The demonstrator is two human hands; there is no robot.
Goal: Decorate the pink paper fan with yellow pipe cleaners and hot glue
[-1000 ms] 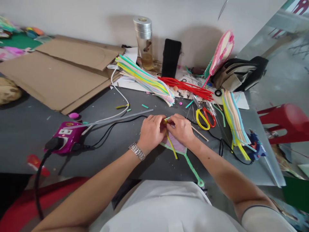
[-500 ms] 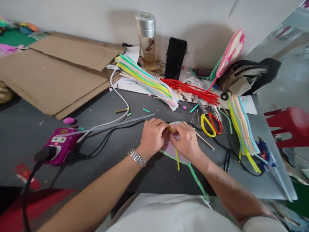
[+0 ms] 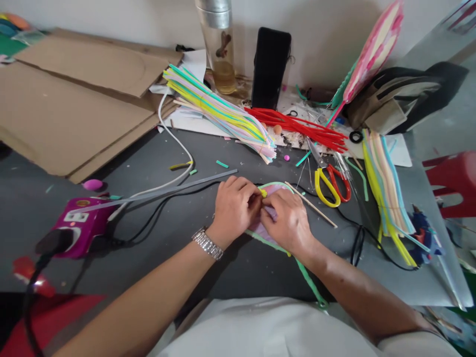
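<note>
**Both hands pinched on a small yellow strip at the top of a lilac panel**

We see the left hand (image 3: 234,213) and right hand (image 3: 288,220) close together near the middle of the counter (image 3: 178,258), knuckles up. Each grip is narrow, with the fingertips meeting on a yellow strip (image 3: 263,193). The fingers hide most of it. A metal watch (image 3: 207,244) sits on the left wrist.

The lilac panel (image 3: 262,233) lies flat on the counter under both hands, mostly covered by them. A green rim (image 3: 273,185) edges it, and a green stem (image 3: 308,280) runs from its lower end toward the near edge of the counter.

Just right of the right hand lies a wooden stick (image 3: 310,204), with yellow-and-red scissors (image 3: 329,186) beyond it. A grey strip (image 3: 156,191) lies left of the left hand, its tip close to the knuckles, and its far end rests on a magenta plug-in unit (image 3: 80,225).

Further back, we note a pastel bundle (image 3: 219,116) and a red bundle (image 3: 297,131) of strips. A second pastel bundle (image 3: 386,193) lies at right, beside a blue glue gun (image 3: 424,238). Against the wall stand a glass tumbler (image 3: 217,49), a black phone (image 3: 270,62) and a pink fan (image 3: 374,54). Flat cardboard (image 3: 74,99) covers the counter's far left.
</note>
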